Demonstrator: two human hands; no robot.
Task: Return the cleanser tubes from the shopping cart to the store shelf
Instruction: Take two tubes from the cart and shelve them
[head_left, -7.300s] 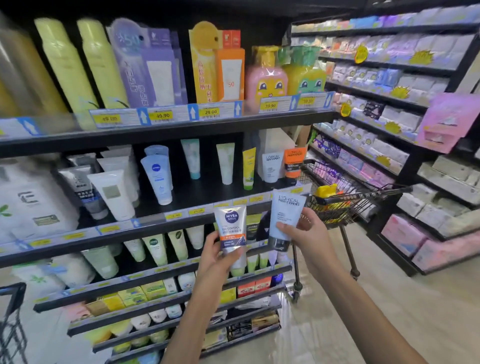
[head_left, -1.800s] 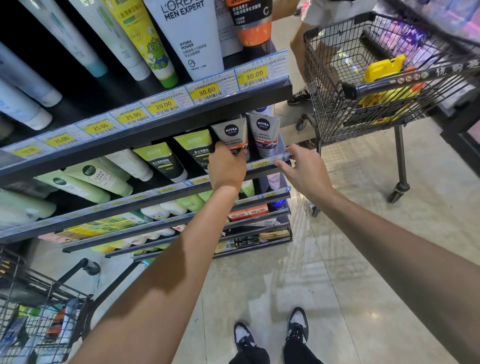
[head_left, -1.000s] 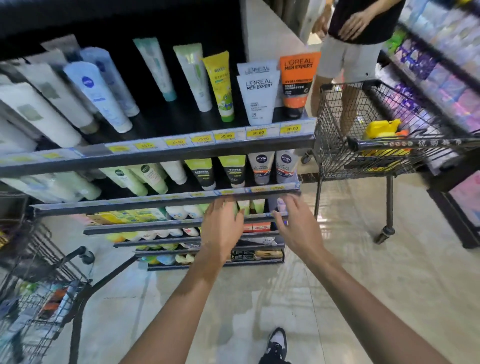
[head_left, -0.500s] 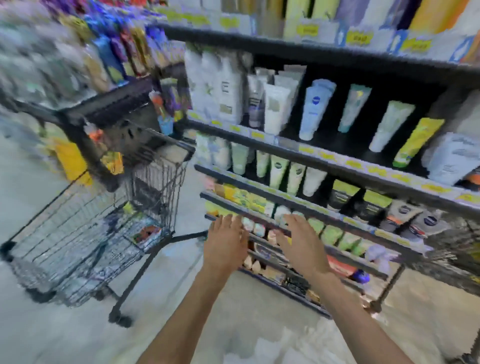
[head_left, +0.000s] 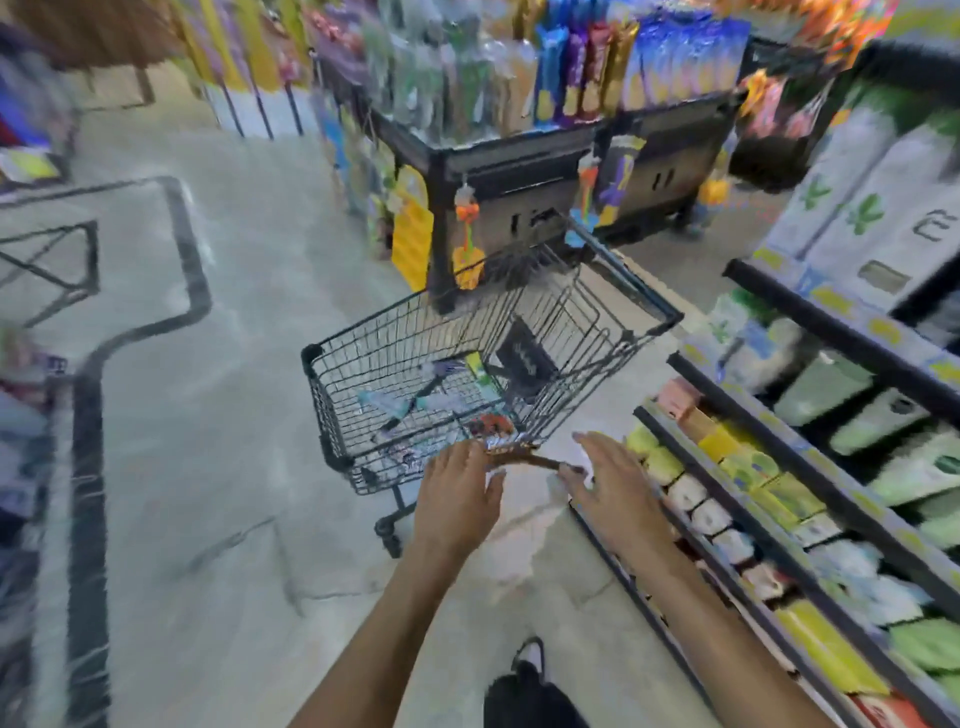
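left hand (head_left: 457, 499) and right hand (head_left: 613, 488): fingers spread, holding nothing | cleanser tubes (head_left: 415, 402) on shopping cart (head_left: 332, 415) floor: likely light, soft, slick; pinch at stiff cap end

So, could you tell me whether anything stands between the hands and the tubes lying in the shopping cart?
Only the shopping cart itself: its near handle end sits just beyond the left hand and right hand. The tubes lie on the basket floor, open from above, so nothing visible covers them.
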